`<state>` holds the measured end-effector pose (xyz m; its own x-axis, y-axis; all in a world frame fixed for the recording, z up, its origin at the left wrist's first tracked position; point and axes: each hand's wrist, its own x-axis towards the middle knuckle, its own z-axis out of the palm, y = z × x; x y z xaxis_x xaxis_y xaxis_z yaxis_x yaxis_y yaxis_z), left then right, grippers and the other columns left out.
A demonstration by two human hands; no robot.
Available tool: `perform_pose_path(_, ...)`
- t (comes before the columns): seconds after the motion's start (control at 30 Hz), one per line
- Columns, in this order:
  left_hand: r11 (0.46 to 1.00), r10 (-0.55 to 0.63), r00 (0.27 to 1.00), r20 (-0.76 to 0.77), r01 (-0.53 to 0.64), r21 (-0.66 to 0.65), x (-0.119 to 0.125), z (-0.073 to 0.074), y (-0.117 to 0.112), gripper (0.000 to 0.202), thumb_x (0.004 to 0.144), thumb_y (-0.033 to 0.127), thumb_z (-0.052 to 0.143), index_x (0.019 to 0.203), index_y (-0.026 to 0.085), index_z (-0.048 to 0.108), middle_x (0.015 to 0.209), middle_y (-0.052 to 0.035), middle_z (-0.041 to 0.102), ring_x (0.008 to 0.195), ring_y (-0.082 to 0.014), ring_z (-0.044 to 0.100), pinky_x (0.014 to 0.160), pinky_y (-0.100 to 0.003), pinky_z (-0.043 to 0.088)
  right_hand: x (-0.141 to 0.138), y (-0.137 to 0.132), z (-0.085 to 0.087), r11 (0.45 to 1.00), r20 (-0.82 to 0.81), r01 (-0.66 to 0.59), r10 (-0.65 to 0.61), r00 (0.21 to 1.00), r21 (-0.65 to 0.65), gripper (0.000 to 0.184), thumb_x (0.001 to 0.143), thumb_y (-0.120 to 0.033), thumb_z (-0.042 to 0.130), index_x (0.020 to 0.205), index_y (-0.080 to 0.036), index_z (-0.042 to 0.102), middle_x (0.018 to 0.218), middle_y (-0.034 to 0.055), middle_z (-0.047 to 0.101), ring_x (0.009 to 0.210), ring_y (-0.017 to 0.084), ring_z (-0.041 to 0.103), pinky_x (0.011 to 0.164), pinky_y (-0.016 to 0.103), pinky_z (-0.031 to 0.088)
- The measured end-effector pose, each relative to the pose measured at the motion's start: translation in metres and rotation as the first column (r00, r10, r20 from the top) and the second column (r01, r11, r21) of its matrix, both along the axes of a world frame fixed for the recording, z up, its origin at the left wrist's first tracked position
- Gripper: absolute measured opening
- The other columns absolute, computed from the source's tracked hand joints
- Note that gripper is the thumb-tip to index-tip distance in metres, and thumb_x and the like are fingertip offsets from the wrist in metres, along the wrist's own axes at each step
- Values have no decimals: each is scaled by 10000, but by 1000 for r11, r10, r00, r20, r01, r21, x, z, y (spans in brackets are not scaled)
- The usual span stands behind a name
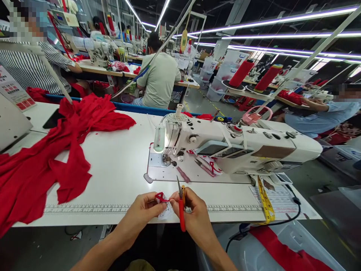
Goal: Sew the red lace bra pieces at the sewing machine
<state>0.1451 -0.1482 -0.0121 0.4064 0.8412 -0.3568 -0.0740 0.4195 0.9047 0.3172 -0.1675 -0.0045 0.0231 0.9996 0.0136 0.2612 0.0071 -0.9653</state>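
Note:
Close to the table's front edge, my left hand pinches a small looped strip of red fabric. A small white printed piece shows just below it. My right hand is closed around a pair of scissors with orange-red handles, blades pointing up and away. Thumb and finger of that hand also pinch the thin end of the red strip, so it spans both hands. The scissor blades stand beside the strip, not across it.
A white sewing machine stands ahead to the right, with tweezers and a purple-handled tool on its bed. Red cloth heaps at the left. A yellow tape measure hangs at the right. Other people sit at machines beyond.

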Motion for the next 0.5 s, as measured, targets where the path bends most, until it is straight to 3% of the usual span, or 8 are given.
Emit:
perform_pose_path(0.13,1000,12,999,35,-13,10,1,3,-1,401,823,573,699,787,175,672,774,-19,590,786,-182,508,728,-267,406,2,-1,1,1000,5,1,-1,1000,-21,238,846,-370,700,738,-206,565,693,-24,563,641,135,483,613,259,410)
perform_pose_path(0.3,992,86,995,-42,-82,99,2,5,0,431,840,585,659,717,180,583,730,9,481,717,-150,386,665,-252,340,7,-2,3,997,-79,-37,32,996,-72,298,857,-481,715,819,-202,619,849,31,667,738,168,568,689,289,464)
perform_pose_path(0.5,961,130,980,-152,-87,263,3,-1,-1,428,889,565,585,691,200,478,758,6,432,739,-167,378,677,-273,332,1,2,2,984,-122,-67,46,991,-166,378,780,-541,775,789,-204,604,717,-13,595,669,151,501,628,278,424)
